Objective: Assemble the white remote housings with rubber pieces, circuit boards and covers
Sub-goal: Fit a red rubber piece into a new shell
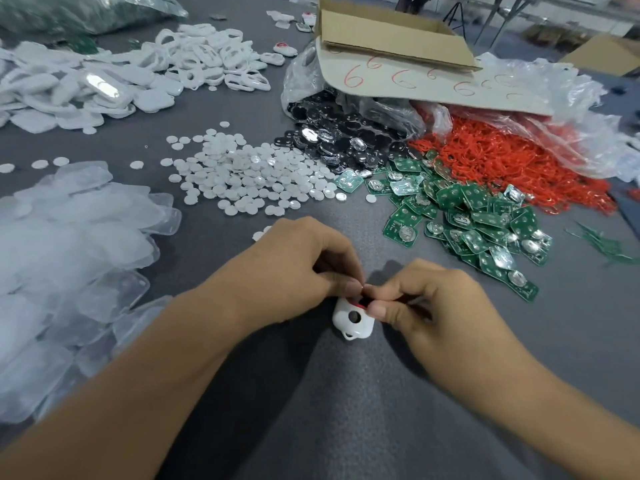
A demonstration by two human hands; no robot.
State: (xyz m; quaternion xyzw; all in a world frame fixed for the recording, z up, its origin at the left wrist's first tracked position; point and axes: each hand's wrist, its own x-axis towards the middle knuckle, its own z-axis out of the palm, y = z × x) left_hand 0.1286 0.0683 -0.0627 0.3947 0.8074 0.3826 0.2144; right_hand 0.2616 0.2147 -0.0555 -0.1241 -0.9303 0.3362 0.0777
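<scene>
A small white remote housing (pixel 349 320) with a round hole sits between my two hands, just above the grey table. A red rubber piece (pixel 362 305) shows at its top edge. My left hand (pixel 298 268) pinches the housing's top from the left. My right hand (pixel 433 299) pinches the housing and the red piece from the right. Most of the red piece is hidden by my fingers.
Green circuit boards (pixel 478 223) lie in a heap at right, with red rubber pieces (pixel 502 161) beyond. White round discs (pixel 249 178) and black pieces (pixel 332 133) lie ahead, white housings (pixel 114 77) far left, clear covers (pixel 69 258) at left. A cardboard box (pixel 391 39) stands behind.
</scene>
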